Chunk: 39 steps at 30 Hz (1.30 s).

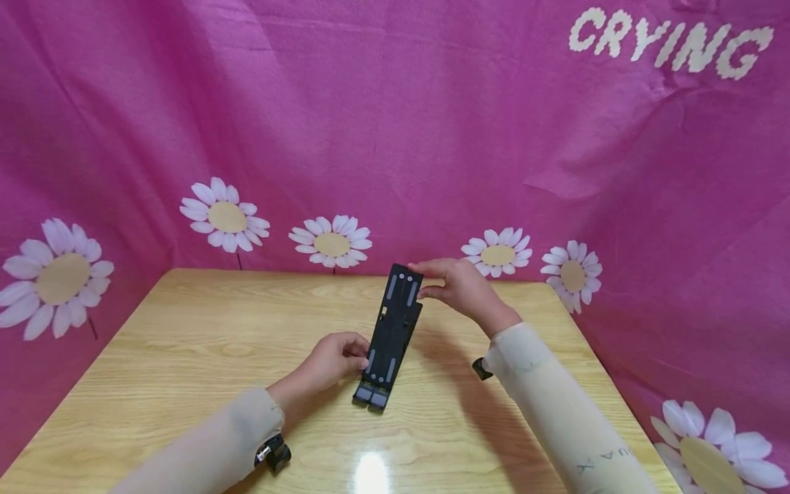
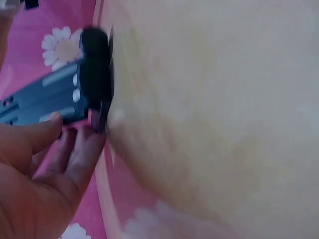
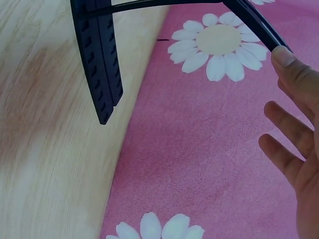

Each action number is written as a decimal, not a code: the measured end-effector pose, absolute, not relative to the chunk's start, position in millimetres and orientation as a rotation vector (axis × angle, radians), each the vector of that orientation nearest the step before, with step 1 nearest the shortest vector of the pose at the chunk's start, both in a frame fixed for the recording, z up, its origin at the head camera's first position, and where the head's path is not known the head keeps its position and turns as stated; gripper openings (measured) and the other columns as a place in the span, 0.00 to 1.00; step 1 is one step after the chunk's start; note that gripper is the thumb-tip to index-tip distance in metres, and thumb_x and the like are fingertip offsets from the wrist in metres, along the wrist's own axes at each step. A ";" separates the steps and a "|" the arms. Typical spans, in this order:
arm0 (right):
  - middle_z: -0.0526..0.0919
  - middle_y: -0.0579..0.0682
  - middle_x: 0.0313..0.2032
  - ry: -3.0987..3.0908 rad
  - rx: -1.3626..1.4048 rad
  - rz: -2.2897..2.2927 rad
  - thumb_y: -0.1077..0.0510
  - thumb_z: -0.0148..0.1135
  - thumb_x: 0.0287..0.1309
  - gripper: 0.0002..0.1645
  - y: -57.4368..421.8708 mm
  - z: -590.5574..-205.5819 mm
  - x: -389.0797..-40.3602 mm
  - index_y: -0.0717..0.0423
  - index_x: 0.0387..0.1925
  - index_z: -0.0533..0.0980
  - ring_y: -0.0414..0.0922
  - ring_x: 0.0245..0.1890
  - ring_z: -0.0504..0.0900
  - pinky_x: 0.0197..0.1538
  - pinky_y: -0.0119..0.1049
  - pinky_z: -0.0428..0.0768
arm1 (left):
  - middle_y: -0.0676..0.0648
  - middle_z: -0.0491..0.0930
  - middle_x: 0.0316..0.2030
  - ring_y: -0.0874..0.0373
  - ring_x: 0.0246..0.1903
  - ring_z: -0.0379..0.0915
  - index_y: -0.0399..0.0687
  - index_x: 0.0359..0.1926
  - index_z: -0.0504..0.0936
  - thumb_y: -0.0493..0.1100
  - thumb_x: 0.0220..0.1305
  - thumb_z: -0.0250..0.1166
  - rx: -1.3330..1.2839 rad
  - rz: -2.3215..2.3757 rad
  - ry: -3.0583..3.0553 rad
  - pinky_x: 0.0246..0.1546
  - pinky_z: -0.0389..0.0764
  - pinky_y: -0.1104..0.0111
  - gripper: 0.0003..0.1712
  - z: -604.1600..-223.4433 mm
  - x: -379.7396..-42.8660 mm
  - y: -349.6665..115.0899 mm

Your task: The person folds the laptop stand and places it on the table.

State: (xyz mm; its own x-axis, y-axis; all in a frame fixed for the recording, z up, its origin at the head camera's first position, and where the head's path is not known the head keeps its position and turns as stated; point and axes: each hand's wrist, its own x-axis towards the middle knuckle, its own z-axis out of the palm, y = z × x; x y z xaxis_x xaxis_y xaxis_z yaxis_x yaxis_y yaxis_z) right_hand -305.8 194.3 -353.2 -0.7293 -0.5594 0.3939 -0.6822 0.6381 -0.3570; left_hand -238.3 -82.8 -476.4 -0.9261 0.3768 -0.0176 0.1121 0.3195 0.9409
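Observation:
A black folding laptop stand (image 1: 393, 326) with grey pads is held tilted up over the table, its lower end near the tabletop. My left hand (image 1: 330, 358) pinches its lower left edge between thumb and fingers; in the left wrist view the thumb lies on the stand's edge (image 2: 55, 92). Near the top right corner, my right hand (image 1: 463, 288) grips the stand with thumb and index finger. In the right wrist view the stand's notched legs (image 3: 99, 64) show at upper left, and my right hand (image 3: 296, 114) holds the far end with other fingers spread.
The light wooden table (image 1: 204, 329) lies under both hands. A pink cloth (image 1: 395, 137) with white daisies and lettering hangs around its back and sides. A black wrist-camera mount sits at each sleeve cuff.

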 end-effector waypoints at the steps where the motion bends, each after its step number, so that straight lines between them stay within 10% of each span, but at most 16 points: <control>1: 0.87 0.49 0.55 -2.618 1.011 0.718 0.57 0.80 0.51 0.35 193.9 -352.9 -305.7 0.46 0.62 0.81 0.47 0.57 0.85 0.60 0.46 0.83 | 0.46 0.86 0.37 0.58 0.37 0.81 0.38 0.48 0.84 0.29 0.63 0.70 0.437 1.635 2.387 0.41 0.86 0.65 0.12 -476.6 -234.3 -83.0; 9: 0.86 0.48 0.57 -2.650 0.949 0.710 0.56 0.79 0.51 0.35 195.1 -351.0 -303.0 0.45 0.63 0.81 0.47 0.59 0.83 0.61 0.47 0.82 | 0.43 0.86 0.50 0.53 0.48 0.82 0.34 0.64 0.79 0.35 0.58 0.76 0.448 1.565 2.431 0.52 0.85 0.61 0.32 -476.5 -211.1 -83.0; 19: 0.85 0.47 0.58 -2.686 0.821 0.709 0.55 0.79 0.52 0.35 188.9 -356.3 -294.2 0.44 0.63 0.80 0.47 0.60 0.83 0.61 0.49 0.82 | 0.46 0.88 0.31 0.62 0.33 0.80 0.37 0.38 0.88 0.28 0.61 0.70 0.366 1.695 2.455 0.38 0.84 0.69 0.05 -485.1 -228.4 -81.0; 39: 0.81 0.53 0.63 -2.718 0.877 0.661 0.54 0.80 0.52 0.38 193.6 -344.0 -302.3 0.52 0.65 0.78 0.53 0.67 0.75 0.70 0.53 0.72 | 0.44 0.88 0.42 0.57 0.42 0.83 0.34 0.53 0.85 0.34 0.66 0.69 0.325 1.659 2.509 0.46 0.86 0.63 0.15 -481.2 -243.7 -91.4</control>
State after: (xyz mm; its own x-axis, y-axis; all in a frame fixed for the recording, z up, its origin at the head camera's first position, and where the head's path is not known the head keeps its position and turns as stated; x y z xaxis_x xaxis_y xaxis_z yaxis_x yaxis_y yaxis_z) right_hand -302.3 193.6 -344.0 -0.8010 -0.5015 0.3269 -0.5956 0.7225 -0.3509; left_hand -243.7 -91.4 -481.2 -0.9702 0.2411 0.0216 0.1143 0.3777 0.9189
